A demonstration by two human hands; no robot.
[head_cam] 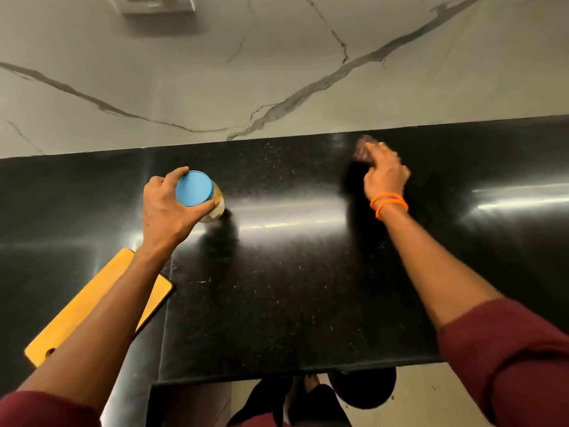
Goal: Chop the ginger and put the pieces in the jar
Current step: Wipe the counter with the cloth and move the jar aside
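A clear jar [215, 208] with a blue lid [194, 188] stands on the black counter at left of centre. Pale yellowish contents show through its side. My left hand [164, 208] grips the lid from above, thumb on the near side and fingers on the far side. My right hand [385, 174], with orange bands at the wrist, reaches to the back of the counter and holds a blurred dark purplish object [363, 149] under its fingers; I cannot tell what that object is. No loose ginger or knife is in sight.
A yellow chopping board [83, 303] lies diagonally at the near left, partly under my left forearm. The black granite counter [292, 272] meets a grey marble wall [277, 72] behind. Below the front edge are the floor, a dark round bin [363, 386] and my feet.
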